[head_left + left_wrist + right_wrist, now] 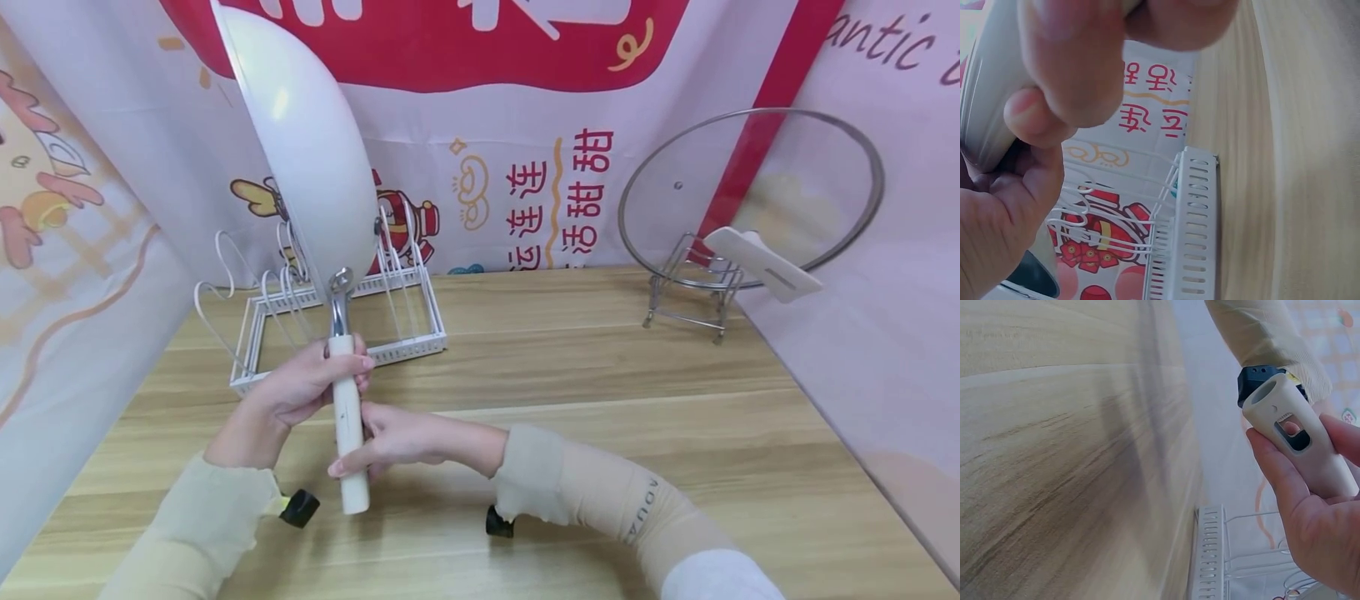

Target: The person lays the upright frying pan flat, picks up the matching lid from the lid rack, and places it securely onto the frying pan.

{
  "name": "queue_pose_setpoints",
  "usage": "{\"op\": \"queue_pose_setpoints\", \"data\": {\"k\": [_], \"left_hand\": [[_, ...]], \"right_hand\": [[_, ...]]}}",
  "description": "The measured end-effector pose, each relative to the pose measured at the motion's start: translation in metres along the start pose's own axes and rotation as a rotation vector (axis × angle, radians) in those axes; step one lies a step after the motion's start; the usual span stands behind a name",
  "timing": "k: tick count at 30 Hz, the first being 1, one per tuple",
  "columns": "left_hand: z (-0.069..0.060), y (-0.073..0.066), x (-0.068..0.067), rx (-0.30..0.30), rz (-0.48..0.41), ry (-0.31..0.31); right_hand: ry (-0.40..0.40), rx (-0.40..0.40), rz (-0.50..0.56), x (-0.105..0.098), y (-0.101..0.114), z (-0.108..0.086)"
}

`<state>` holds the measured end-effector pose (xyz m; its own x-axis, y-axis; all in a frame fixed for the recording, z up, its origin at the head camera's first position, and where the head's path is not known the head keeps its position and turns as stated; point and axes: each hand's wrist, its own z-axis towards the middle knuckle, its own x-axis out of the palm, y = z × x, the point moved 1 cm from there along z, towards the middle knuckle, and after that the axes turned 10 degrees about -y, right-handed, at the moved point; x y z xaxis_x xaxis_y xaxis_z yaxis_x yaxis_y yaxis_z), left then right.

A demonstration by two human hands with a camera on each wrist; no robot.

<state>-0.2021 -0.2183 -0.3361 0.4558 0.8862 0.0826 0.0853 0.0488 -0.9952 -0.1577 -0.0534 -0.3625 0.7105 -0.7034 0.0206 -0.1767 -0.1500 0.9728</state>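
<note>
Both the left hand [306, 383] and right hand [392, 435] curl their fingers round the handle [347, 412], likely the best hold, since the white wok [311, 142], turned sideways by the wire rack [408, 348], looks stiff and heavy

Close-up in which the left hand [1066, 106], large and blurred, fills the area above and to the left of a white wire rack [1196, 225], its fingers curled round a smooth, pale handle [991, 87]. Right of the rack's slotted rail runs a light wood-grain tabletop [1241, 175]. Behind the rack hangs a white cloth [1097, 136] printed with red characters, an orange wavy line and a red cartoon figure partly crossed by the rack's wires.
</note>
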Motion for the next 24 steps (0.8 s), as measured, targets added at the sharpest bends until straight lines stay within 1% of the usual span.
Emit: {"op": "queue_pose_setpoints", "data": {"k": [5, 9, 13, 19, 24], "left_hand": [[0.0018, -0.0042, 0.0017, 0.015, 0.029, -0.008], [0.0025, -0.0063, 0.0039, 0.011, 0.029, -0.028], [0.0032, -0.0049, 0.0051, 0.017, 0.019, -0.043], [0.0031, -0.0028, 0.0041, 0.036, 0.004, -0.033], [0.0036, -0.0048, 0.0047, 0.036, 0.017, -0.037]], "right_hand": [[0.040, -0.016, 0.021, -0.0040, 0.0016, 0.0003], [0.062, -0.016, 0.042, -0.0058, 0.0035, 0.0002], [0.073, -0.009, 0.060, -0.0059, 0.0050, -0.0013], [0.076, -0.018, 0.053, -0.0045, 0.0057, -0.0030], [0.080, -0.026, 0.051, -0.0047, 0.0065, -0.0028]]}}
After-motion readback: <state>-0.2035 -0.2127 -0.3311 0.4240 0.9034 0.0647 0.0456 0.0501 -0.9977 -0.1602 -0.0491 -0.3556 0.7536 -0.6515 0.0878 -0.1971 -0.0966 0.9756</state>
